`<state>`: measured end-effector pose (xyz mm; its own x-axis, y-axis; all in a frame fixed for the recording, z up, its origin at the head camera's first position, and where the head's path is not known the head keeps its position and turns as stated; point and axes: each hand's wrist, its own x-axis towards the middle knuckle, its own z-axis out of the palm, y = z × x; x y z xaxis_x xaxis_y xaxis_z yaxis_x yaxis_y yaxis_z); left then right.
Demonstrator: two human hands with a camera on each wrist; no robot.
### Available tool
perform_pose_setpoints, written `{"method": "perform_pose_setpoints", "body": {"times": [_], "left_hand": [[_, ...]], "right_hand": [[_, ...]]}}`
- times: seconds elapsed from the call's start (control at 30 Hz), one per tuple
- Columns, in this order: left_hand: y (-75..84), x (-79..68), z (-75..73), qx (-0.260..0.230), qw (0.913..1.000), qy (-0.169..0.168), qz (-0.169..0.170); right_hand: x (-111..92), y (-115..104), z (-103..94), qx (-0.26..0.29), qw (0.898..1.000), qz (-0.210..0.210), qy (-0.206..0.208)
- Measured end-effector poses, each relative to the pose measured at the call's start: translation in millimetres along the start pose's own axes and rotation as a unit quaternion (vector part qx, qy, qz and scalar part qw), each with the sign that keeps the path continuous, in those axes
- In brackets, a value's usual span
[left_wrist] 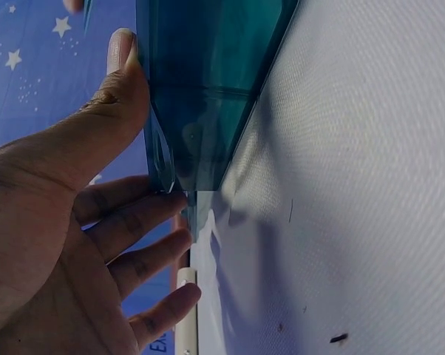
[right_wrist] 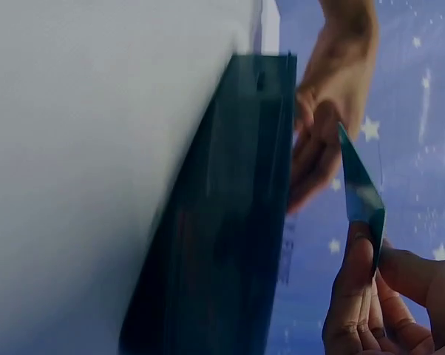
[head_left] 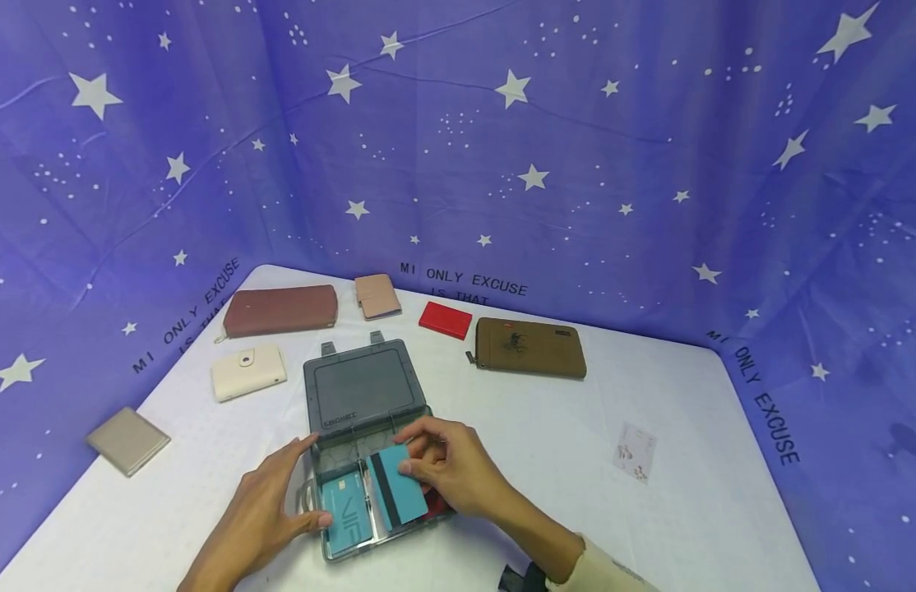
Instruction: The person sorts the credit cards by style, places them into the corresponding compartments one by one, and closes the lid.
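A grey translucent case (head_left: 364, 386) lies unfolded on the table, its lid tipped back. In its left compartment sits a teal card (head_left: 347, 511) with a chip and large lettering. My right hand (head_left: 458, 464) pinches a teal card with a dark stripe (head_left: 403, 492) between thumb and fingers, tilted over the right compartment; the right wrist view shows this card (right_wrist: 361, 188) raised above the case's rim. Something red (head_left: 434, 503) shows beneath it. My left hand (head_left: 261, 501) rests at the case's left side, thumb along the rim (left_wrist: 143, 96), the other fingers extended.
Behind the case lie a maroon wallet (head_left: 280, 311), a pink wallet (head_left: 377, 296), a red card holder (head_left: 445, 320) and a brown zip wallet (head_left: 530, 349). A cream wallet (head_left: 248, 372) and a beige holder (head_left: 128, 441) are on the left. A pale patterned card (head_left: 635, 452) lies right.
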<state>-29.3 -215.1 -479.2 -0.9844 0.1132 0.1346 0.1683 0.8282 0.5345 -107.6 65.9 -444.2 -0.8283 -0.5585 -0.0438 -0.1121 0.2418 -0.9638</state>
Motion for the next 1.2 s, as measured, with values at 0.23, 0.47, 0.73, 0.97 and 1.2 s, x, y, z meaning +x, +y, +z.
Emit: {"method": "perform_pose_setpoints", "body": {"times": [0.23,0.47,0.73,0.97,1.2], "left_hand": [[0.3,1.6,0.6,0.001,1.0000,-0.009,-0.003],[1.7,1.9,-0.2,0.002,1.0000,-0.008,-0.002],[0.9,1.0,-1.5,0.005,0.9999,-0.009,-0.001],[1.9,1.3,-2.1,0.004,0.9999,-0.014,-0.007],[2.8,1.5,-2.3,0.007,0.9995,-0.025,-0.020]], "right_hand": [[13,3,33.8,-0.022,0.999,-0.016,-0.041],[8,9,24.0,-0.081,0.996,-0.033,-0.017],[-15,29,-35.4,-0.055,0.996,-0.018,0.062],[-49,58,-106.0,-0.126,0.981,0.040,0.139],[-89,78,-173.3,-0.225,0.949,0.105,0.195]]}}
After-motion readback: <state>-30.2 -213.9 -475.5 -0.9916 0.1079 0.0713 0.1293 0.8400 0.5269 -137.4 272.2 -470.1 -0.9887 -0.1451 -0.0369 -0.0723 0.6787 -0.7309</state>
